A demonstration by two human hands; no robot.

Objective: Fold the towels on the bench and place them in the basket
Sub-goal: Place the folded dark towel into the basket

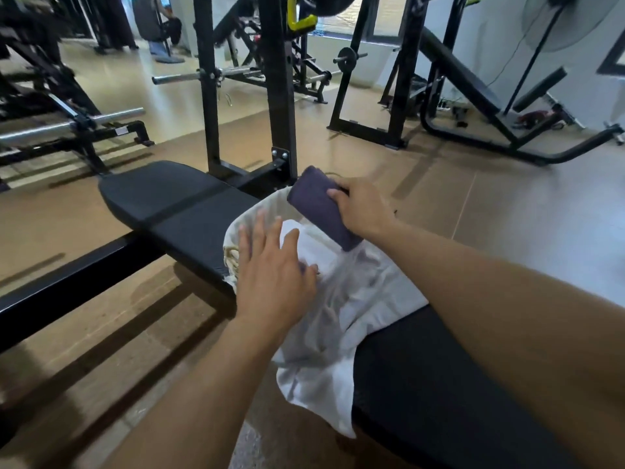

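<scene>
Right hand [360, 206] grips purple towel [319, 206]; left hand [274, 269], released, perhaps touches white towel [338, 299] on bench [176, 204].

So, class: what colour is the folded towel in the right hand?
Dark purple folded towel, clearest in the head view.

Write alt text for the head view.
The right hand grips a folded dark towel above a cloth-lined basket on a black gym bench. The left hand rests open on white cloth beside it.
</scene>
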